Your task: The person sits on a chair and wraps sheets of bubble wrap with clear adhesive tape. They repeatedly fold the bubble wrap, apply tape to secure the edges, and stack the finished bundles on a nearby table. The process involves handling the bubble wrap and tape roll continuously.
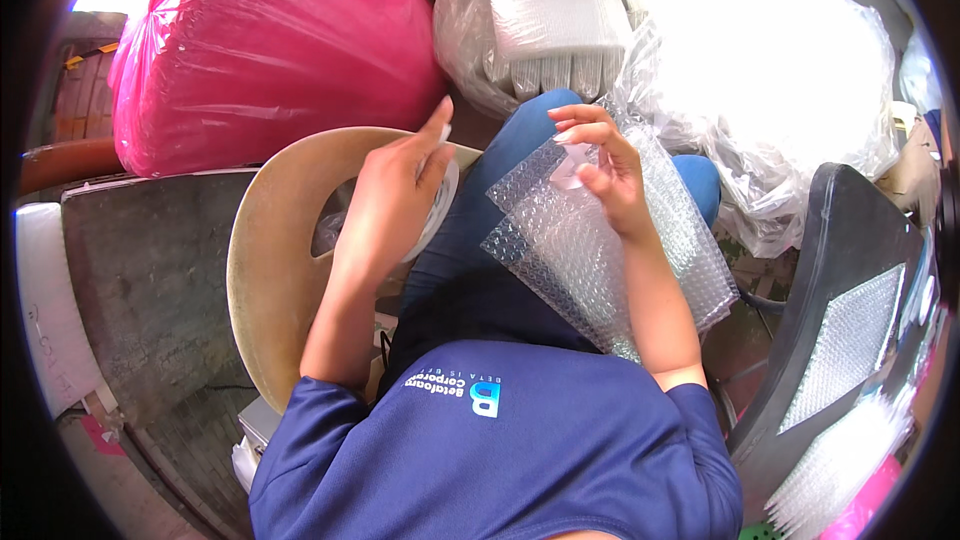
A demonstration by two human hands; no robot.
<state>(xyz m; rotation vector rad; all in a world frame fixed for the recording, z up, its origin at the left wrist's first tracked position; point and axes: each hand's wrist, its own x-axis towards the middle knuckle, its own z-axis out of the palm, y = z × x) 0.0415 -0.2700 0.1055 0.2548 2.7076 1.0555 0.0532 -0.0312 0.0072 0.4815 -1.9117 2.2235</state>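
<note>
My left hand (405, 190) grips a roll of clear tape (440, 202) held out over the seat of a beige plastic chair (262, 250). My right hand (600, 165) pinches a strip of tape (566, 178) against a sheet of bubble wrap (590, 250) that lies across my lap on blue jeans (480, 270). The bubble wrap is folded around something I cannot make out. The two hands are apart, with the tape stretched between them hard to see.
A big pink plastic bag (270, 50) stands at the back left. Clear bags of white plastic parts (560, 25) and crumpled white bags (800, 70) fill the back. A black chair (850, 320) on the right holds bubble wrap pieces. A grey slab (150, 280) lies left.
</note>
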